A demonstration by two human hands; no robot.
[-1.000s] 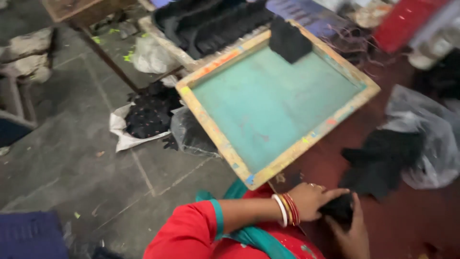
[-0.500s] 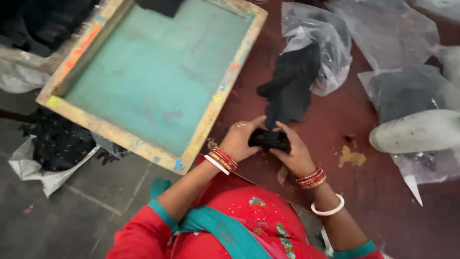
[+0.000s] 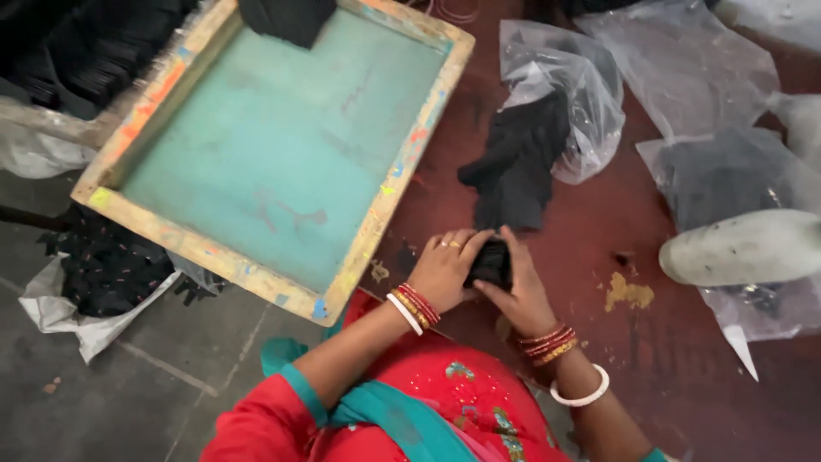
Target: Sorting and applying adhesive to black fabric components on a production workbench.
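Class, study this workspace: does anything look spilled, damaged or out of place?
Yes. A yellow paint blotch stains the dark red surface right of the hands, and the wooden screen frame is smeared with paint. Black cloth spills from a clear plastic bag.

We sit over a dark red floor [image 3: 684,376], paint-flecked; grey stone slabs [image 3: 171,376] lie left. A teal wooden-framed screen [image 3: 282,154] rests there.
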